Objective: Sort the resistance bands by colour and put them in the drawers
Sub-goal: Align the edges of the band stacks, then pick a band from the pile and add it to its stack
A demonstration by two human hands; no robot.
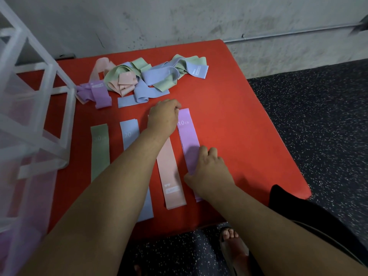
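Nearest me, my foot (233,248) in a sandal stands on the speckled floor (318,116), just below the edge of the red surface (239,126). Four resistance bands lie flat on it in a row, long sides running away from me. From left to right they are a green band (100,148) marked 30, a blue band (129,130) marked 20, a pink band (169,170) with a small white label at its near end, and a purple band (188,134) printed 10 LB near its far end.

My right hand (209,172) lies over the purple band's near half, fingers (212,153) bent down onto it and thumb at its left edge. I cannot tell whether it pinches or only presses. My left hand (164,116) reaches across the pink band, its fingers curled round the purple band's far left corner.

Beyond, a tangled pile of bands (147,76) in the same four pastel colours sits near the wall. A translucent white drawer unit (25,116) stands at the left.
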